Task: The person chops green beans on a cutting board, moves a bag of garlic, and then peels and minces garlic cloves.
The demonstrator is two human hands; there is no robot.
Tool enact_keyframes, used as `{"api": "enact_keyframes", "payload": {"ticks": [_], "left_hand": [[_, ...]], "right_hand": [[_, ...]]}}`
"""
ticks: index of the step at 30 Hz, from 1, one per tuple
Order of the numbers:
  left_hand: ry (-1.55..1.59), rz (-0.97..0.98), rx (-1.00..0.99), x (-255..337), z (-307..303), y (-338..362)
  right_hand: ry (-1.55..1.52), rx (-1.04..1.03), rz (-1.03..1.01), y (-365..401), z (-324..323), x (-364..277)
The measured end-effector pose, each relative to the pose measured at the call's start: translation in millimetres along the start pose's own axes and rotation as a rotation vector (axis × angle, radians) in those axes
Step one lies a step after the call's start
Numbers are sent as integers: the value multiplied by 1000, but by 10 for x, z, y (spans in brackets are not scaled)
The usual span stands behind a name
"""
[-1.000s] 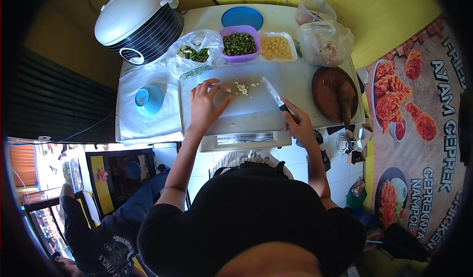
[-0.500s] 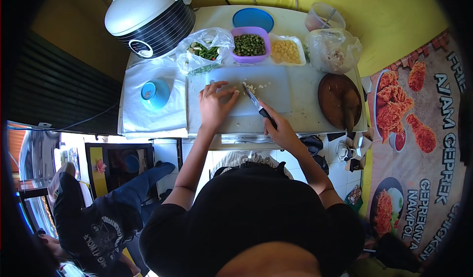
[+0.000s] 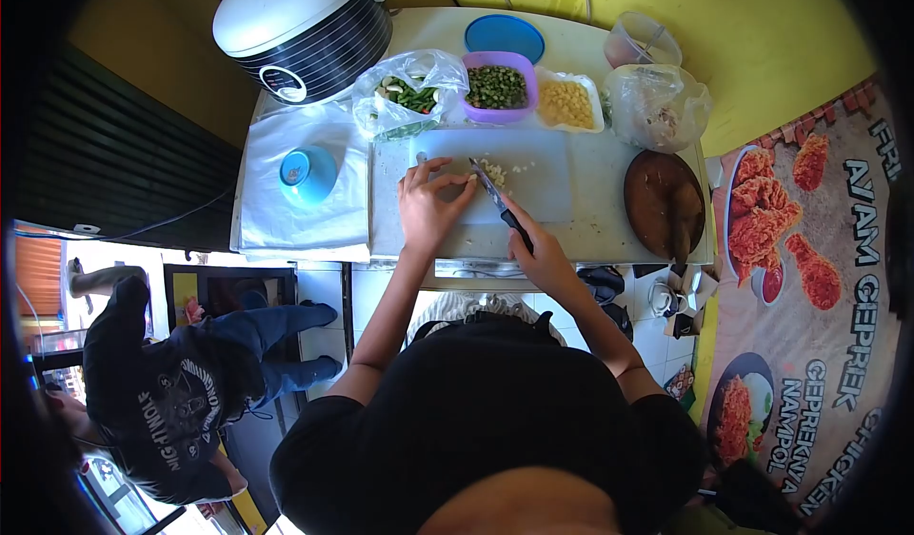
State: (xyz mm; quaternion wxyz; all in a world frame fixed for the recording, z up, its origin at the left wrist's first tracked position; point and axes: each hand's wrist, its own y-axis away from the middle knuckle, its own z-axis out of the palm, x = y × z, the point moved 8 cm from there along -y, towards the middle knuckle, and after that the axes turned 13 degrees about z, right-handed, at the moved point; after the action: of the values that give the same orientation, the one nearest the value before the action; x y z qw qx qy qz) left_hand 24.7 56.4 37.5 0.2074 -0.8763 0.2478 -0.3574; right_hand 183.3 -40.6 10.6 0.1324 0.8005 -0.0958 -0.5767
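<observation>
My right hand point(image 3: 541, 257) grips the black handle of a knife point(image 3: 492, 192), its blade pointing up and left over the white cutting board point(image 3: 543, 183). My left hand point(image 3: 433, 202) is at the board's left part, thumb and index finger pinched together close beside the blade. Something small and pale may be between those fingertips; I cannot make it out. Small chopped white pieces point(image 3: 495, 171), looking like garlic, lie in a loose heap right of the blade, with some scattered farther right.
Behind the board stand a plastic bag of green vegetables point(image 3: 409, 97), a purple tub of chopped greens point(image 3: 497, 92), a tray of yellow cubes point(image 3: 566, 105) and another bag point(image 3: 657, 107). A stone mortar point(image 3: 657, 202) sits right; a blue bowl point(image 3: 307, 175) and rice cooker point(image 3: 305, 40) left. Another person point(image 3: 181, 392) is lower left.
My left hand has moved right to the blade, and its thumb and index finger have come together. The knife stays in my right hand. The other person at lower left has changed posture.
</observation>
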Motion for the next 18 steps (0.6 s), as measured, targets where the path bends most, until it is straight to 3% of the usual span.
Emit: {"api": "enact_keyframes", "payload": {"ticks": [5, 7, 13, 18], "left_hand": [[2, -5, 2, 10, -7, -5], [9, -14, -3, 2, -5, -4], [10, -14, -7, 10, -14, -3], [9, -14, 21, 0, -16, -5]], "right_hand": [[21, 20, -25, 13, -20, 13], [-164, -103, 219, 43, 7, 106], [-567, -300, 333, 173, -8, 270], [-512, -259, 292, 155, -85, 181]]}}
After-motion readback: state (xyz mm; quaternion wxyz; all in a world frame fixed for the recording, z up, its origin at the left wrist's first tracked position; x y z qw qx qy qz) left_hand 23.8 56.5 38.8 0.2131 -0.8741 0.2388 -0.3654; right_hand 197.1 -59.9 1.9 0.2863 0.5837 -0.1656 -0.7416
